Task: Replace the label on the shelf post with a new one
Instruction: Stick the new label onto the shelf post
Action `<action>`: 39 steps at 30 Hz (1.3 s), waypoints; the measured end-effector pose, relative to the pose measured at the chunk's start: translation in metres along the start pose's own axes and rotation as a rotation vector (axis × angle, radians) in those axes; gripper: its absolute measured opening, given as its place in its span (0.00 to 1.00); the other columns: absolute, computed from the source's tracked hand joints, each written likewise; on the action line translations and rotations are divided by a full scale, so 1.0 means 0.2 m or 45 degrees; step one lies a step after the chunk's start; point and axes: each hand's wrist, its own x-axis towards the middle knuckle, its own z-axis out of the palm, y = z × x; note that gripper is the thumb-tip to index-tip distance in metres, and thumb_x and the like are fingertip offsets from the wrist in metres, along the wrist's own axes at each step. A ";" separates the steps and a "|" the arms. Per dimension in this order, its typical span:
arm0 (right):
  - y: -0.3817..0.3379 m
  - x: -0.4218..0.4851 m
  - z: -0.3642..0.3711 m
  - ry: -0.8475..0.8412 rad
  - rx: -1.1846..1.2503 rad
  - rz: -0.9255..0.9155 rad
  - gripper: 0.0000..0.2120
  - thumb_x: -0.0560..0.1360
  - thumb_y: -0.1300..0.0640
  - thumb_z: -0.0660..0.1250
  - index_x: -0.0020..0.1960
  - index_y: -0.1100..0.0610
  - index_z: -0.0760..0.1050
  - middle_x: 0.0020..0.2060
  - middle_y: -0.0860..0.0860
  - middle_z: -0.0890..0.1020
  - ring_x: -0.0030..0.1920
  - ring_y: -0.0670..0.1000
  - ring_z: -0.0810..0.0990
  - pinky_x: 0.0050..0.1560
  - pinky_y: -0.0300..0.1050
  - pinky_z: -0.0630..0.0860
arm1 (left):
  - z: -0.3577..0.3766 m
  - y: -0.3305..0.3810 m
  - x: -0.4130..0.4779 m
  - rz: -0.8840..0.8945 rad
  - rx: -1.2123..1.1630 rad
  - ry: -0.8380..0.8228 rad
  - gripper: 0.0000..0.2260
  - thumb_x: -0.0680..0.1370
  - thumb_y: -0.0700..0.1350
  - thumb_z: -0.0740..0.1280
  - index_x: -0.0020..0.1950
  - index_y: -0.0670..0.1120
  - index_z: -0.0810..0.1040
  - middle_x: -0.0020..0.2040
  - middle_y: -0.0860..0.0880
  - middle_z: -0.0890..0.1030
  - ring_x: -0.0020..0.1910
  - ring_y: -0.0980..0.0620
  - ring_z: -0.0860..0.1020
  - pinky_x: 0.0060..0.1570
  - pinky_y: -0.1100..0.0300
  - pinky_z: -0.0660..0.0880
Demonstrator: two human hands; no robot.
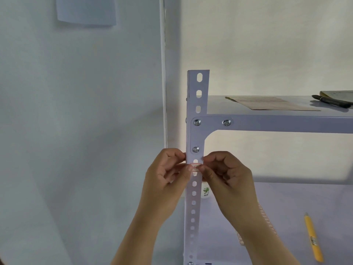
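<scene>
Pale wall (76, 111) behind, grey shelf (277, 123) running off to the right, with paper (271, 103) and a pen (332, 101) lying on top, a yellow pencil (313, 240) on the level below. Perforated post (193, 207) standing upright at centre, bolted to the shelf by a corner plate. Small red-bordered label (196, 167) sitting on the post's face just below the lowest bolt, long axis horizontal, across the post's vertical run. Left hand (166, 178) and right hand (227, 176) level with it, one either side of the post, equally near. Left fingertips (189, 168) pinched at the label's left end, right fingertips (202, 170) at its right end, other fingers curled in. Cannot tell whether the label is being pressed on or peeled away, nor whether old or new. If sticking: keep it level, centred across the face, then smooth outward from the middle. If peeling: lift one end and draw sideways, along the label's length.
</scene>
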 end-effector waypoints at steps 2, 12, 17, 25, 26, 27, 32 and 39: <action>0.00 0.00 -0.01 -0.044 0.006 0.008 0.12 0.73 0.70 0.71 0.48 0.54 0.80 0.41 0.53 0.87 0.44 0.55 0.86 0.49 0.50 0.83 | -0.01 -0.01 -0.01 -0.003 -0.004 -0.041 0.08 0.78 0.32 0.68 0.52 0.42 0.75 0.52 0.46 0.88 0.50 0.48 0.86 0.50 0.62 0.80; -0.03 0.00 0.02 -0.004 -0.025 -0.024 0.11 0.70 0.66 0.76 0.43 0.55 0.77 0.32 0.47 0.84 0.32 0.46 0.81 0.36 0.34 0.76 | 0.01 -0.01 -0.03 0.002 0.058 -0.009 0.12 0.76 0.30 0.68 0.52 0.46 0.74 0.53 0.48 0.88 0.52 0.49 0.86 0.54 0.52 0.81; -0.04 0.00 0.03 0.060 -0.119 -0.047 0.09 0.69 0.62 0.78 0.39 0.55 0.77 0.29 0.45 0.83 0.28 0.44 0.80 0.32 0.32 0.73 | 0.00 -0.01 -0.03 0.002 0.098 -0.007 0.11 0.76 0.33 0.69 0.51 0.47 0.73 0.53 0.44 0.87 0.52 0.46 0.86 0.54 0.45 0.81; -0.04 0.02 -0.01 -0.010 -0.111 -0.006 0.10 0.74 0.66 0.72 0.39 0.52 0.79 0.34 0.52 0.86 0.35 0.52 0.86 0.43 0.49 0.84 | 0.02 0.03 0.02 -0.011 0.159 0.085 0.09 0.75 0.38 0.74 0.45 0.46 0.74 0.45 0.46 0.89 0.43 0.51 0.88 0.47 0.43 0.81; -0.04 0.02 -0.02 -0.020 -0.097 -0.002 0.11 0.74 0.66 0.72 0.40 0.52 0.79 0.34 0.52 0.86 0.36 0.52 0.86 0.43 0.50 0.84 | 0.02 0.03 0.02 -0.004 0.169 0.086 0.08 0.76 0.38 0.73 0.45 0.45 0.75 0.44 0.46 0.89 0.41 0.52 0.87 0.46 0.45 0.82; -0.04 0.02 -0.02 -0.029 -0.084 0.004 0.10 0.74 0.66 0.72 0.40 0.52 0.79 0.35 0.53 0.86 0.37 0.53 0.86 0.44 0.51 0.84 | 0.02 0.03 0.02 0.000 0.174 0.077 0.07 0.76 0.38 0.73 0.46 0.44 0.75 0.43 0.47 0.89 0.40 0.53 0.87 0.44 0.46 0.82; -0.02 0.00 -0.03 -0.058 -0.040 0.036 0.09 0.72 0.68 0.73 0.45 0.55 0.80 0.38 0.51 0.88 0.39 0.51 0.86 0.42 0.43 0.81 | -0.01 0.02 -0.01 -0.019 0.111 -0.031 0.08 0.77 0.35 0.71 0.51 0.42 0.73 0.50 0.48 0.89 0.45 0.52 0.86 0.46 0.61 0.80; -0.01 -0.01 0.01 0.056 -0.071 -0.008 0.08 0.71 0.63 0.76 0.41 0.53 0.80 0.34 0.50 0.86 0.33 0.48 0.84 0.36 0.37 0.78 | 0.00 0.05 0.00 -0.015 0.226 -0.006 0.11 0.75 0.34 0.71 0.47 0.47 0.72 0.49 0.49 0.89 0.47 0.51 0.88 0.44 0.49 0.82</action>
